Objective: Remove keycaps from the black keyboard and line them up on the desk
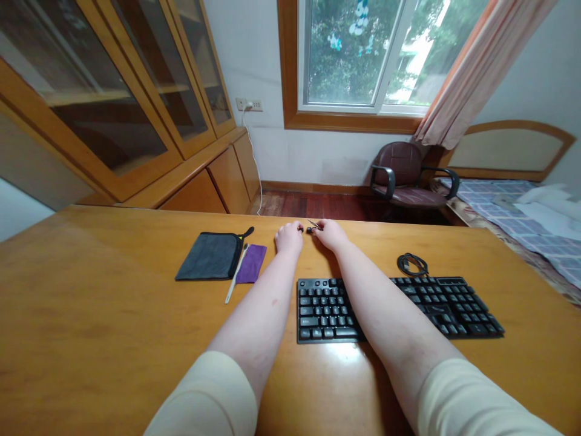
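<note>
Both my hands are stretched out to the far edge of the desk, close to each other. The fingers of my left hand are closed on a small black piece, too small to make out well. My right hand grips a thin, pointed metal tool that points left. Another small black piece lies at its fingertips; whether they hold it I cannot tell. Under my right forearm is a black keyboard, its middle hidden by the arm.
Left of my left arm lie a grey cloth with black edging, a purple cloth and a white toothbrush. A coiled black cable sits behind the keyboard. Beyond the wooden desk stands an office chair.
</note>
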Available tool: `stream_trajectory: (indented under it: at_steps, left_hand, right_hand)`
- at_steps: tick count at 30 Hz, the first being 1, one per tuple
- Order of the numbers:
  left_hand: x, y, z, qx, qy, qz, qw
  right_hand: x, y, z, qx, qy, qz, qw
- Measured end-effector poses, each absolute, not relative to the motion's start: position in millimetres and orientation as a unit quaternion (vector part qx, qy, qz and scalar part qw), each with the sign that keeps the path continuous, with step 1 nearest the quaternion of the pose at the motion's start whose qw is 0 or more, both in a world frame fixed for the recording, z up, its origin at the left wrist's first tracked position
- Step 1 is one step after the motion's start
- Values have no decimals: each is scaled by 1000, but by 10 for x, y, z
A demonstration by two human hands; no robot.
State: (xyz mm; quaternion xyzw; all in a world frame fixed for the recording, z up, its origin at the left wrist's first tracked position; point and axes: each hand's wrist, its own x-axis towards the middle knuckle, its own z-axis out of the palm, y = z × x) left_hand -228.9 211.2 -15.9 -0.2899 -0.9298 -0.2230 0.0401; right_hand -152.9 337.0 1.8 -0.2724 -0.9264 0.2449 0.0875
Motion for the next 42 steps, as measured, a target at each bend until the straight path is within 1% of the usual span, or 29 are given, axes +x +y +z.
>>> stream_trajectory:
  at_steps: [42]
  left_hand:
    - [-2317,2102,-210,-275,-929,-243,57]
  right_hand:
    - [-1539,3395,-14,-259,-930,241,100]
